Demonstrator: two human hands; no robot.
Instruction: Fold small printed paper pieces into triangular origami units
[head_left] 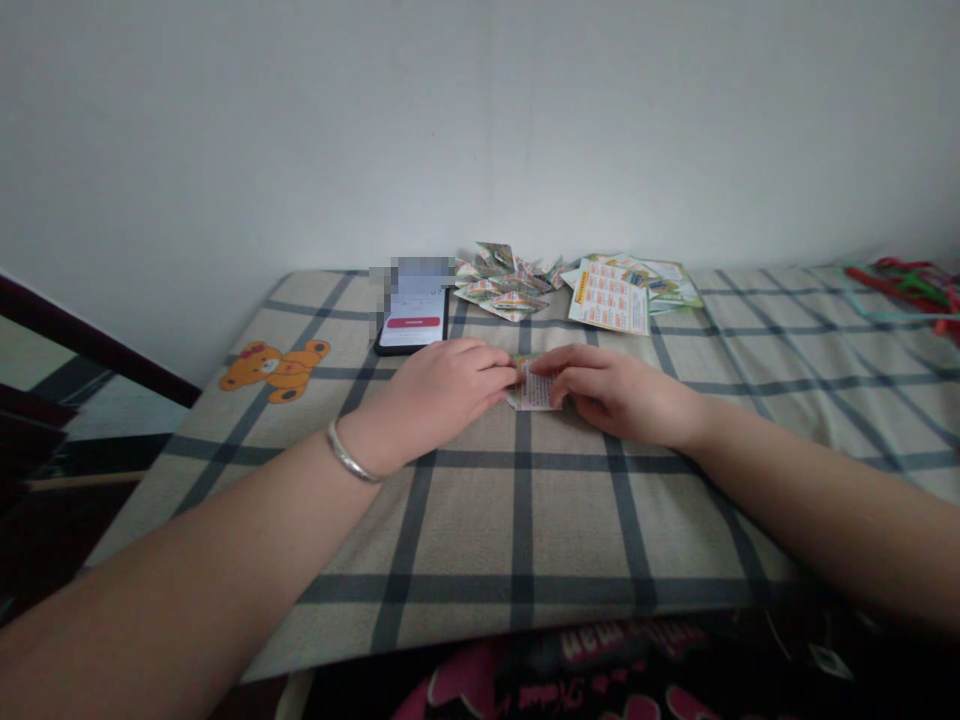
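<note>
A small piece of printed paper [537, 389] lies on the checked cloth between my two hands, partly covered by their fingers. My left hand [459, 385], with a silver bangle on the wrist, has its fingers together and their tips on the paper's left edge. From the other side my right hand [600, 390] grips the paper with bent fingers at its upper right. Behind them is a cluster of folded paper pieces [510, 285], with pointed corners standing up. Beside that cluster lies a stack of flat printed sheets [611, 298].
A phone [412, 325] with a lit screen lies behind my left hand, partly pixelated. An orange teddy bear cutout [276, 372] is on the checked tablecloth [480, 530] at left. Tangled coloured items [911, 290] sit at the far right. A white wall [480, 130] rises behind the table.
</note>
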